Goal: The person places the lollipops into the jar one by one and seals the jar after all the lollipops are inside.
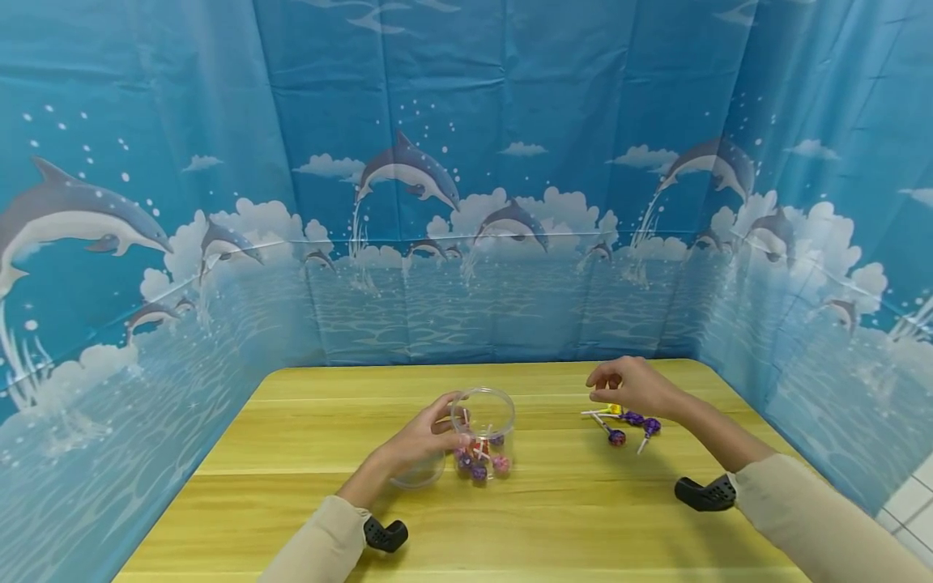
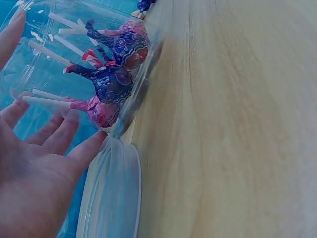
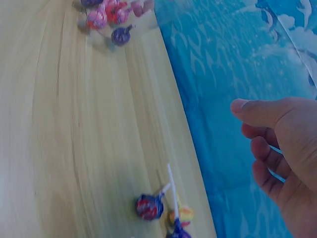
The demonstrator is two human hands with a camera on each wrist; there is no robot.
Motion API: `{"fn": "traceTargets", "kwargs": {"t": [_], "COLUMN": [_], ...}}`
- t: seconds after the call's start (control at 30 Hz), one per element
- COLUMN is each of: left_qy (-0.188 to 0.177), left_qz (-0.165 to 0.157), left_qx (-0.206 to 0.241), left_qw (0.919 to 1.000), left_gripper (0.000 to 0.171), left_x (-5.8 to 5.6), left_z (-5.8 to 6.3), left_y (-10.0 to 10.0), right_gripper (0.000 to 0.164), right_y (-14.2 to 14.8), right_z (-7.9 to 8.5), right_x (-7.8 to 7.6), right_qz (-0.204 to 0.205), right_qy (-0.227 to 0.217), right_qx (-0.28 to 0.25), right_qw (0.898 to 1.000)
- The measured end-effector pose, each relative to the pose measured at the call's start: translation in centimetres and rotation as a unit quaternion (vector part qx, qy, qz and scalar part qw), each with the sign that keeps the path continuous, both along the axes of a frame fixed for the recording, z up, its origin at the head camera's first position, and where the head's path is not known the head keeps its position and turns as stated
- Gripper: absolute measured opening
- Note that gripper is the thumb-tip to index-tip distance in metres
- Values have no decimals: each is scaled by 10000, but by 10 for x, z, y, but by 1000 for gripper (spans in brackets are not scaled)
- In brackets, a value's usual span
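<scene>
My left hand [image 1: 426, 435] grips the side of a clear round jar [image 1: 512, 421], which stands upright with its mouth uncovered. Inside, several lollipops [image 2: 113, 85] in purple, pink and red wrappers lie at the bottom, white sticks pointing up. A clear round lid [image 2: 116, 191] sits on the table against the jar, partly under my left hand in the head view. My right hand [image 1: 638, 387] hovers with loosely bent fingers and nothing between them. Just below it are several loose lollipops: a yellow one [image 1: 615, 410], a dark red-and-blue one [image 1: 616, 437] and purple ones [image 1: 651, 425].
The wood-grain table [image 1: 291, 453] has rounded far corners. Behind it and on both sides hangs a blue dolphin-print curtain [image 1: 466, 308]. Black wrist-worn devices [image 1: 705, 493] show at both sleeves. Floor tiles [image 1: 911, 506] are visible at the far right.
</scene>
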State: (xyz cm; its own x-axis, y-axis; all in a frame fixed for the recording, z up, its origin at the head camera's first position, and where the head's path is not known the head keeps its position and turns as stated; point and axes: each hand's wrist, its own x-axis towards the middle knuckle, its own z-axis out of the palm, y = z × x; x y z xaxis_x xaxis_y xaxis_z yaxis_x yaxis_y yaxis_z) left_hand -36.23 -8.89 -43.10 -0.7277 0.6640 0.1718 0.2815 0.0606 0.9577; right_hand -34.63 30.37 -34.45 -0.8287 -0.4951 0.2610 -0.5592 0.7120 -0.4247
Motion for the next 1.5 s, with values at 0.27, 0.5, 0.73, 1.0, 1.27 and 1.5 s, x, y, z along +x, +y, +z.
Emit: {"fn": "traceTargets", "kwargs": {"t": [0.27,0.5,0.73,1.0,1.27,1.5], "left_qy": [11,25,-12,-1,-1,-32], "left_qz": [-56,-21,-90,-65,-127,-111], "left_qx": [-6,-48,51,77,96,92], "left_qw": [10000,10000,9999,9999,9999,9999], "left_gripper": [67,64,68,61,65,67], "left_x": [-5,-5,-1,-3,-3,-3], "left_z": [-4,-6,-5,-8,-7,-7], "left_y": [2,2,1,1,-1,-1], "right_gripper": [17,18,11,32,29,30], "right_y": [30,51,66,66,58,62], "right_z": [-15,-43,-77,-104,-110,-114], "right_x": [9,17,25,31,34,34], "right_qz": [-289,-726,-998,-2060,-2735,-3191], "right_qy": [-115,-255,-231,-75,150,153], "right_qx": [59,70,-77,232,332,221], "right_qw": [9995,9970,9947,9783,9612,9473]}}
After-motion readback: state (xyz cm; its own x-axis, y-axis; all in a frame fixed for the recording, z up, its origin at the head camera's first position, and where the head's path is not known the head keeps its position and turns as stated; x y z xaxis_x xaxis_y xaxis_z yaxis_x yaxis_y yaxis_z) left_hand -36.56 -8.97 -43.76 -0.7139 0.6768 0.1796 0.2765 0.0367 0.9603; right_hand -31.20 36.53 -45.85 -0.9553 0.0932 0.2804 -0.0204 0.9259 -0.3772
